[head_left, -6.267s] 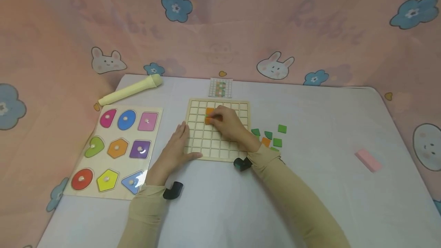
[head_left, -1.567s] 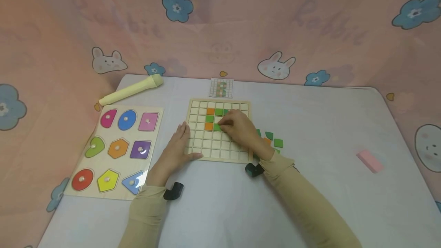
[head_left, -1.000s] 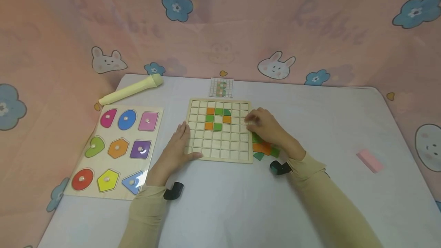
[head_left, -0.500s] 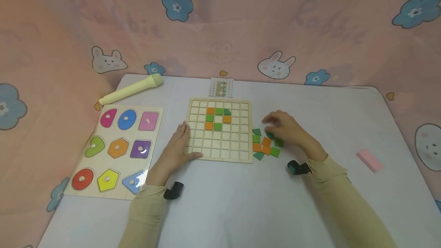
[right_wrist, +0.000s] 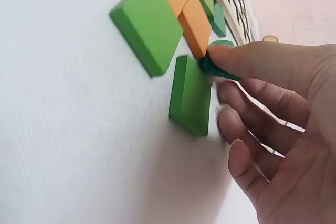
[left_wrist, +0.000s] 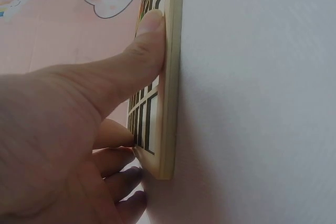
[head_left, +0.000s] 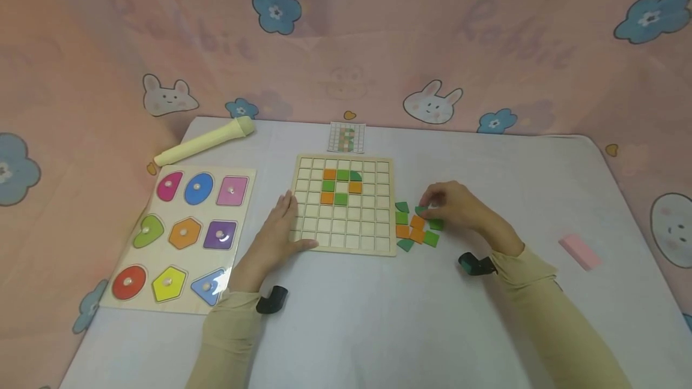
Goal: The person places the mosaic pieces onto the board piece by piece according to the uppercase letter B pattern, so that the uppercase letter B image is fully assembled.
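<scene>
A wooden grid board [head_left: 367, 236] holds a ring of orange and green tiles, with one dark green rounded tile [head_left: 355, 176] at the ring's upper right. My left hand [head_left: 274, 230] rests at the board's front left corner, fingers straight along the left side, thumb [left_wrist: 142, 45] on the front rim. To the right of the board, my right hand [head_left: 459, 206] pinches a dark green quarter-round tile [right_wrist: 220, 69] between thumb and fingers. Its tip lies close by an orange tile [right_wrist: 195, 24] and a green square tile [right_wrist: 191, 95]. Other fingers curl loosely beside it.
Several loose tiles [head_left: 402, 231] lie along the board's right side. A printed pattern card [head_left: 346, 138] lies behind the board. On the left are a knobbed shape puzzle [head_left: 178, 257] and a pale yellow toy microphone [head_left: 205, 141]. A pink block [head_left: 579, 251] lies far right.
Green and orange tiles were added to the ring on the board. My right hand has moved off the board to the loose tiles and taken hold of a dark green one. The left hand stays put.
</scene>
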